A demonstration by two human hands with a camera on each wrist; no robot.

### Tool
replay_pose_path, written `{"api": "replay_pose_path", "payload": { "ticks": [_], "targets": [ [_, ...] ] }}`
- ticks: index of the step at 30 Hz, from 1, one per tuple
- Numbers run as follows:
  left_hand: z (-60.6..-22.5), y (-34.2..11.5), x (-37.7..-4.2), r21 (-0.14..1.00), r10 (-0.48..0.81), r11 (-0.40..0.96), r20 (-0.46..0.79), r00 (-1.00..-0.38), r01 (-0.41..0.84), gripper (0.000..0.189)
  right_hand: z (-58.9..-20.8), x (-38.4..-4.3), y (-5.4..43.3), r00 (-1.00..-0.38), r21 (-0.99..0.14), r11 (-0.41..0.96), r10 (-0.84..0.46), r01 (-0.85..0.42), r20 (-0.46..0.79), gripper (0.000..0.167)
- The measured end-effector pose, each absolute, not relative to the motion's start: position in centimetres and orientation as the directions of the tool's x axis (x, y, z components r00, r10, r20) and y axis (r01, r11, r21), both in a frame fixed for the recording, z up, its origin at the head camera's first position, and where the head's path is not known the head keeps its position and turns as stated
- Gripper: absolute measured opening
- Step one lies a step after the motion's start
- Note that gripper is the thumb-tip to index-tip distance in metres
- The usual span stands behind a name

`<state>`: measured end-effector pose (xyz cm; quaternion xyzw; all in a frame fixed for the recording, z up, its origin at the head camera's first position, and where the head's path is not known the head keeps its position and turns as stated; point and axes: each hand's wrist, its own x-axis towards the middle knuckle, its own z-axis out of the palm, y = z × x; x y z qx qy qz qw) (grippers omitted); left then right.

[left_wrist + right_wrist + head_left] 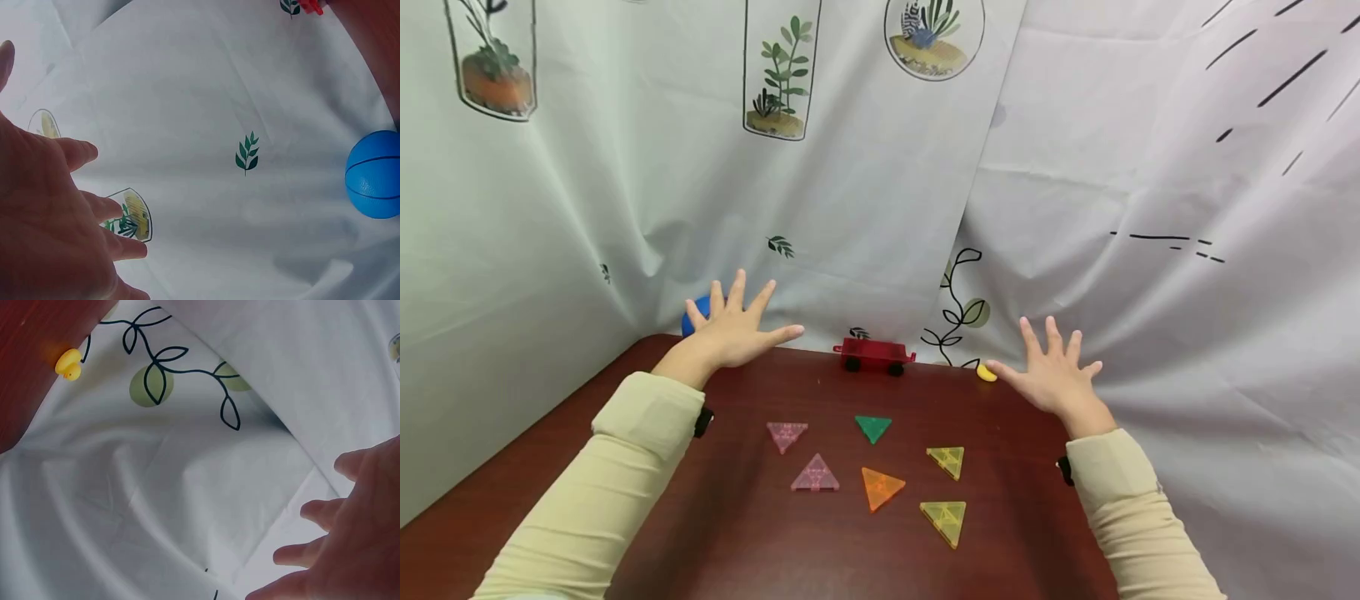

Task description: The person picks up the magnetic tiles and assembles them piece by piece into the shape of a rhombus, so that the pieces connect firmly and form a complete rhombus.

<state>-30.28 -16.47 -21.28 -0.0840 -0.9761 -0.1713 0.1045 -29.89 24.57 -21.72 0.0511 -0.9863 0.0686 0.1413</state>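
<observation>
Both hands are raised above the table with fingers spread, holding nothing. In the head view my left hand point(730, 332) overlaps a blue ball point(688, 326) at the table's back left corner. My right hand point(1052, 379) hangs over the right side, its thumb near a small yellow rubber duck point(69, 364) at the back edge. Between and below the hands lie flat translucent triangle tiles: a green tile point(873, 428), an orange tile point(881, 488), a pink tile point(787, 435) with a second pink tile point(816, 475), and a yellow tile point(947, 461) with another yellow tile point(947, 521).
A red toy wagon point(874, 353) with black wheels stands at the back edge of the dark red-brown table point(760, 550). White printed cloth point(865, 208) hangs right behind the table and along its sides.
</observation>
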Motion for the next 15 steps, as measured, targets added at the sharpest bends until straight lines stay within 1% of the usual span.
{"api": "replay_pose_path", "payload": {
  "ticks": [7,15],
  "targets": [
    [-22.6,-16.2,-30.4,0.324,0.14,0.922,0.224,-0.964,0.21,0.095,-22.7,-29.8,24.7,-0.948,-0.128,0.983,-0.085,-0.129,0.308,0.095],
    [-24.7,-16.1,-30.8,0.347,0.143,0.914,0.209,-0.967,0.211,0.093,-24.3,-29.8,24.3,-0.946,-0.136,0.98,-0.101,-0.149,0.307,0.092]
  ]
}}
